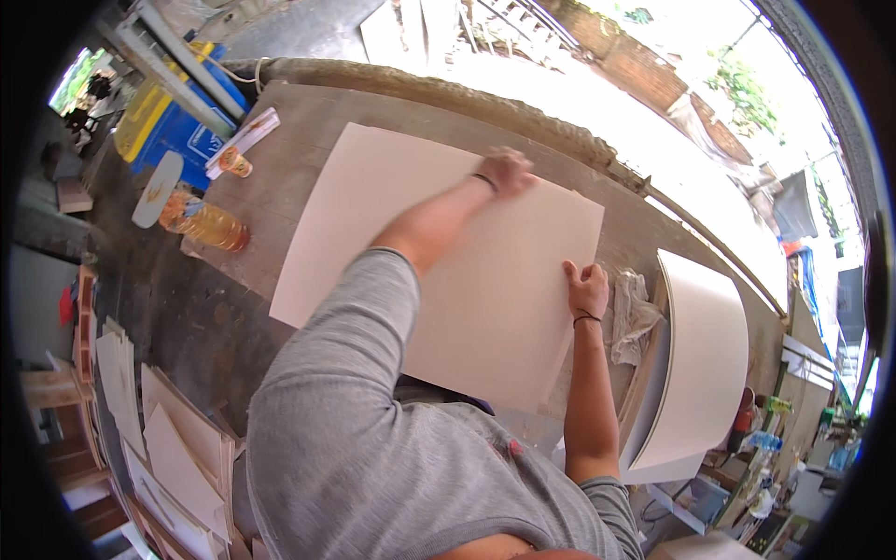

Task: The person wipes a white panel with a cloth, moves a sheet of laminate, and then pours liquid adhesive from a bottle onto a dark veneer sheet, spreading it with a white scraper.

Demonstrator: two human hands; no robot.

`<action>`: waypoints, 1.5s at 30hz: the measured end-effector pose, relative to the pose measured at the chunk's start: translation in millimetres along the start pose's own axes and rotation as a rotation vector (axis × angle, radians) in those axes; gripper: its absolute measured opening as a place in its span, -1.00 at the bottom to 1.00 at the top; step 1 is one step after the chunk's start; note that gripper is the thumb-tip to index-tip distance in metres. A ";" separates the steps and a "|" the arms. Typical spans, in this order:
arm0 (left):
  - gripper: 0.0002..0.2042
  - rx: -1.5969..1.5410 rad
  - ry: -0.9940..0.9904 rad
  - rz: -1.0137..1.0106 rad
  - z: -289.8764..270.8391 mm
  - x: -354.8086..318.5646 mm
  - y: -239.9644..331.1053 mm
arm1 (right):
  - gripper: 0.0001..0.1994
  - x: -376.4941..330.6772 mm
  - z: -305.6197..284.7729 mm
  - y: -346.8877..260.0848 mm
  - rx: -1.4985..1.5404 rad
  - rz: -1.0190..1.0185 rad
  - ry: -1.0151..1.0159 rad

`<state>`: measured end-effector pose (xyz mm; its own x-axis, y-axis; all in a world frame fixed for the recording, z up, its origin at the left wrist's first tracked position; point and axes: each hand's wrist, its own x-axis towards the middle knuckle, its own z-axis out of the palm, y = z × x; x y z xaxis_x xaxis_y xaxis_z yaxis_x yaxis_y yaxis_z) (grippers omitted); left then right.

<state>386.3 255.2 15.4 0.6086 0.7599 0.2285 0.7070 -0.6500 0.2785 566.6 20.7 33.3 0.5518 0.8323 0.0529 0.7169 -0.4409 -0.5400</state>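
A large pale, smooth sheet, like thin board, lies flat on the worktable in front of me. My left hand reaches across it to the far edge. That hand is smeared by motion, so its fingers cannot be made out. At the sheet's right edge is my right hand, fingers curled and thumb up, closed on the edge. A dark band circles each wrist. Just right of my right hand lies a crumpled whitish cloth.
A stack of curved pale sheets stands on the right. To the left are a bottle of amber liquid, a small cup and a blue and yellow bin. Board offcuts lean at lower left. A rough beam borders the table's far side.
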 end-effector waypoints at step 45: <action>-0.81 -0.291 0.498 -0.893 -117.5 -215.5 -202.0 | -0.60 -13.5 6.9 -4.7 -0.071 -0.057 0.068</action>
<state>70.0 223.6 19.5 -0.3516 0.9208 0.1687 0.6712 0.1223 0.7311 552.9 13.9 29.3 0.5352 0.8330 0.1403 0.7751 -0.4182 -0.4736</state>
